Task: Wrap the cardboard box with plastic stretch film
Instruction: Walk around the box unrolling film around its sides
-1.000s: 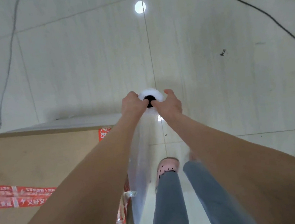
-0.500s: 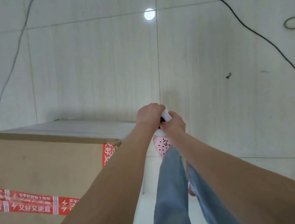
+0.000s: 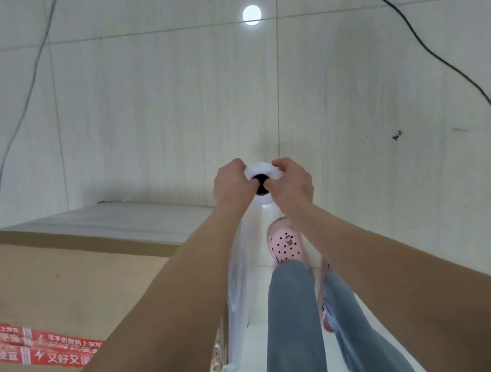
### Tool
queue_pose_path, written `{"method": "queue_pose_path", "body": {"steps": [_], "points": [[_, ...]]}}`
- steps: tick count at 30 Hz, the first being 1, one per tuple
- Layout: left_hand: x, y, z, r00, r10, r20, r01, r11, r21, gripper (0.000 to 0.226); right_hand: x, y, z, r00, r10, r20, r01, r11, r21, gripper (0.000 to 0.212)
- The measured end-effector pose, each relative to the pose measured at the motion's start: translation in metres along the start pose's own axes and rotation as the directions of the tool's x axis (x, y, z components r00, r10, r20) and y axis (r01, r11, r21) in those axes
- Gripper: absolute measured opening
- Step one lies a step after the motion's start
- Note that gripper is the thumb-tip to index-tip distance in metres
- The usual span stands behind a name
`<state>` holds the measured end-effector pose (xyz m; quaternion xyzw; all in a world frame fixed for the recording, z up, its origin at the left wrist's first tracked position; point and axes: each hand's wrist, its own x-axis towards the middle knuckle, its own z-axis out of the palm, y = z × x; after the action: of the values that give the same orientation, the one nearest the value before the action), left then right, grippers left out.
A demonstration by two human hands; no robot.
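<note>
Cardboard box (image 3: 65, 282) cropped left, left hand (image 3: 232, 184), right hand (image 3: 293, 184), each grip clamped round film roll (image 3: 259, 170), seemingly end-on.

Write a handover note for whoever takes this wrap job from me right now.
Left hand: grips the top rim of the roll.
Right hand: grips the same rim, opposite side.
Roll: upright, just off a corner of the box; film runs from it down along the box's side.
Done: film shows on the two side faces in view; the number of turns cannot be told.
Left: box top is bare cardboard; walk on round, then cut the film.
</note>
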<state>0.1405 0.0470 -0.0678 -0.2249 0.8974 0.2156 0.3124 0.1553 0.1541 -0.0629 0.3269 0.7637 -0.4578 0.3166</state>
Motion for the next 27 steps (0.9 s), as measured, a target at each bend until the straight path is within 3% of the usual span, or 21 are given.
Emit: {"method": "queue_pose_path", "body": {"steps": [3, 6, 8, 12, 16, 21, 27], "points": [[0.008, -0.010, -0.009, 0.990, -0.139, -0.039, 0.132, 0.980, -0.149, 0.018, 0.004, -0.012, 0.012, 0.999, -0.035, 0.027, 0.032, 0.994, 0.105, 0.050], [0.011, -0.015, -0.015, 0.981, -0.194, 0.014, 0.194, 0.968, -0.161, 0.020, 0.005, -0.017, 0.020, 0.987, 0.097, 0.127, -0.113, 0.985, 0.129, 0.061], [0.013, -0.013, -0.020, 0.989, -0.137, 0.048, 0.141, 0.983, -0.114, 0.023, 0.007, -0.021, 0.024, 0.970, 0.173, 0.168, -0.204, 0.961, 0.186, 0.057], [0.024, 0.000, -0.031, 0.988, 0.098, 0.120, -0.105, 0.993, 0.055, 0.038, 0.015, -0.028, 0.026, 0.976, 0.178, 0.128, -0.198, 0.967, 0.160, 0.051], [0.039, 0.004, -0.040, 0.990, 0.100, 0.098, -0.115, 0.980, 0.164, 0.024, 0.022, -0.038, 0.027, 0.985, 0.133, 0.109, -0.143, 0.986, 0.089, 0.053], [0.051, -0.017, -0.050, 1.000, -0.003, 0.014, 0.004, 0.999, -0.046, 0.008, 0.030, -0.059, 0.041, 0.991, 0.084, 0.107, -0.087, 0.996, 0.027, 0.056], [0.064, -0.035, -0.068, 0.972, -0.236, 0.003, 0.223, 0.912, -0.345, 0.020, 0.036, -0.088, 0.060, 0.995, -0.060, 0.079, 0.059, 0.998, 0.024, 0.045]]}}
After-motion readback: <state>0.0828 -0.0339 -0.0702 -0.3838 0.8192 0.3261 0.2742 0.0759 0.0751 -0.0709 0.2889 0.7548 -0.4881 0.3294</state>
